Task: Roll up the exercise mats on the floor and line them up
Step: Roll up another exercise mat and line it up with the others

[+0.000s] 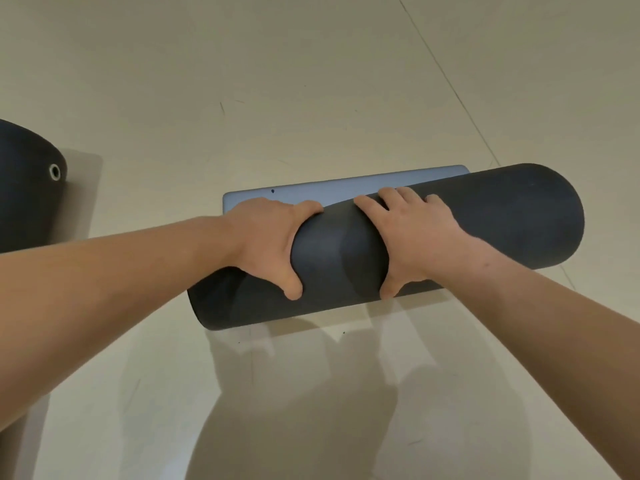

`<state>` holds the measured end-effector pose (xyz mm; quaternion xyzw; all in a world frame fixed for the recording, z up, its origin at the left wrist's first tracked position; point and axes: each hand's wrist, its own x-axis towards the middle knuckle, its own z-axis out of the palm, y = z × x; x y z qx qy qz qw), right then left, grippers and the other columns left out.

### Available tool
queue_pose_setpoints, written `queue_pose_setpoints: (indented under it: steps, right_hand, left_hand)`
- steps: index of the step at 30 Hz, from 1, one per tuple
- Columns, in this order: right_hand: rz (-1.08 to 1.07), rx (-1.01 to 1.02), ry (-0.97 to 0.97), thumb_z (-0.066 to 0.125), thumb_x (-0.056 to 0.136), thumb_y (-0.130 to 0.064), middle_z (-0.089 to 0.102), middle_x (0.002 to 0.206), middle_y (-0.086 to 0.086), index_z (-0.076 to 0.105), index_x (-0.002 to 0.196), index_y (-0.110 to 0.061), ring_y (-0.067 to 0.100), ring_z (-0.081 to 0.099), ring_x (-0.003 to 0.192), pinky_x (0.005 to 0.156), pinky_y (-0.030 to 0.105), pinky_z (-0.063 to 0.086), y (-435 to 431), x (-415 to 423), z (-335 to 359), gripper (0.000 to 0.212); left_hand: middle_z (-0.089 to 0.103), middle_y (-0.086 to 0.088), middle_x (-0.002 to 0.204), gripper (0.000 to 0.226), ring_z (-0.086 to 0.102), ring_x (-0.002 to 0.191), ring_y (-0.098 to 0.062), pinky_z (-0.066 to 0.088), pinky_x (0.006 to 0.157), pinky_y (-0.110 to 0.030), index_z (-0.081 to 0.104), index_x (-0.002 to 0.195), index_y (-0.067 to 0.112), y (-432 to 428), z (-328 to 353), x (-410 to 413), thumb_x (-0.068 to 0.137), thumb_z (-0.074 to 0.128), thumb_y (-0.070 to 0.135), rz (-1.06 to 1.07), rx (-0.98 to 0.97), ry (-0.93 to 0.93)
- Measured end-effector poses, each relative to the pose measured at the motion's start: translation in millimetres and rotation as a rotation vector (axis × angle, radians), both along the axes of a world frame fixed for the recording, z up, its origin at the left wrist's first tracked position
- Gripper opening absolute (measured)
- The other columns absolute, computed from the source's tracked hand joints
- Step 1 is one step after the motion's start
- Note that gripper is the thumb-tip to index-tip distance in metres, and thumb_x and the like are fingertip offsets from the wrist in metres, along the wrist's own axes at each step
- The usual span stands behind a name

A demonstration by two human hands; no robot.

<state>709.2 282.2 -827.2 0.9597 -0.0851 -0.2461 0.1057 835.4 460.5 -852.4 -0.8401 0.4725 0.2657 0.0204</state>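
Head view: left hand (266,242), right hand (417,242) grip rolled mat (519,220).

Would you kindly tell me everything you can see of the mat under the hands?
The mat is a thick, matte, dark grey roll, foam-like, lying slanted across the pale floor. A short, lighter blue-grey strip lies flat, unrolled, beyond it. The left hand and right hand grip its middle, fingers over the top, thumbs on the near side, denting it.
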Motion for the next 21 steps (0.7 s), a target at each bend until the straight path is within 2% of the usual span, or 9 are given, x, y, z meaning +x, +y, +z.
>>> queue_pose_setpoints:
  steps: [3,5,8,11,13,14,17,19,21]
  right_hand:
    - [0.062,-0.006,0.065,0.097,0.039,-0.065,0.04,0.14,0.001,0.018,0.153,-0.033,0.027,0.048,0.13,0.093,0.048,0.052,-6,-6,12,0.142]
    - [0.083,0.007,0.136,0.1,0.042,-0.057,0.037,0.139,0.0,0.017,0.152,-0.035,0.026,0.047,0.13,0.093,0.046,0.052,-9,-12,18,0.14]
    - [0.034,0.09,0.147,0.099,0.056,-0.045,0.032,0.148,0.001,0.014,0.159,-0.038,0.029,0.041,0.138,0.1,0.049,0.05,-15,-16,20,0.134]
    - [-0.011,0.209,-0.014,0.08,0.077,-0.032,0.026,0.16,0.002,0.011,0.164,-0.04,0.031,0.032,0.148,0.112,0.054,0.044,-15,-16,22,0.111]
    - [0.015,0.205,-0.092,0.077,0.081,-0.036,0.022,0.165,0.003,0.01,0.164,-0.041,0.031,0.025,0.153,0.116,0.057,0.038,-11,-17,21,0.107]
    - [0.023,0.188,-0.098,0.079,0.081,-0.042,0.016,0.169,0.004,0.006,0.164,-0.041,0.032,0.018,0.157,0.119,0.06,0.035,-7,-19,17,0.111]
    - [-0.009,0.128,-0.123,0.085,0.072,-0.062,0.0,0.173,0.006,-0.005,0.163,-0.04,0.034,0.0,0.161,0.119,0.065,0.03,6,-23,-4,0.13]
    - [-0.006,0.068,-0.163,0.086,0.067,-0.067,0.003,0.173,0.009,-0.005,0.162,-0.038,0.037,0.002,0.161,0.116,0.066,0.032,10,-21,-18,0.135]
    - [-0.002,0.054,-0.18,0.088,0.062,-0.069,0.01,0.171,0.008,0.001,0.162,-0.04,0.036,0.008,0.16,0.112,0.062,0.036,7,-12,-19,0.135]
  left_hand:
    - [0.067,0.012,0.099,0.11,0.066,0.084,-0.019,0.059,0.077,-0.041,0.032,0.145,0.036,2,-6,-39,0.053,0.081,0.071,0.003,-0.028,-0.007]
    - [0.066,0.011,0.093,0.103,0.064,0.078,-0.016,0.059,0.073,-0.042,0.034,0.139,0.034,1,-12,-66,0.054,0.078,0.072,0.001,-0.029,0.024]
    - [0.064,0.015,0.096,0.102,0.063,0.085,-0.011,0.054,0.073,-0.034,0.035,0.14,0.041,-4,-16,-60,0.056,0.084,0.071,0.041,-0.035,0.126]
    - [0.067,0.025,0.112,0.089,0.066,0.102,-0.005,0.054,0.089,-0.033,0.051,0.13,0.054,3,-8,-7,0.053,0.093,0.065,0.221,-0.054,0.35]
    - [0.068,0.025,0.121,0.089,0.069,0.11,-0.007,0.056,0.1,-0.04,0.058,0.129,0.054,14,-4,17,0.048,0.092,0.07,0.339,-0.083,0.407]
    - [0.067,0.025,0.127,0.097,0.068,0.115,-0.008,0.054,0.104,-0.04,0.058,0.132,0.052,19,-4,23,0.044,0.089,0.078,0.372,-0.105,0.401]
    - [0.053,0.02,0.149,0.136,0.056,0.133,-0.01,0.047,0.111,-0.04,0.047,0.154,0.038,25,1,32,0.035,0.074,0.098,0.35,-0.118,0.25]
    - [0.054,0.018,0.149,0.124,0.055,0.134,-0.013,0.048,0.109,-0.043,0.047,0.154,0.036,20,19,26,0.046,0.065,0.096,0.256,-0.071,0.059]
    - [0.062,0.012,0.13,0.104,0.061,0.119,-0.02,0.054,0.097,-0.043,0.051,0.142,0.039,10,34,9,0.054,0.059,0.092,0.111,0.0,-0.134]
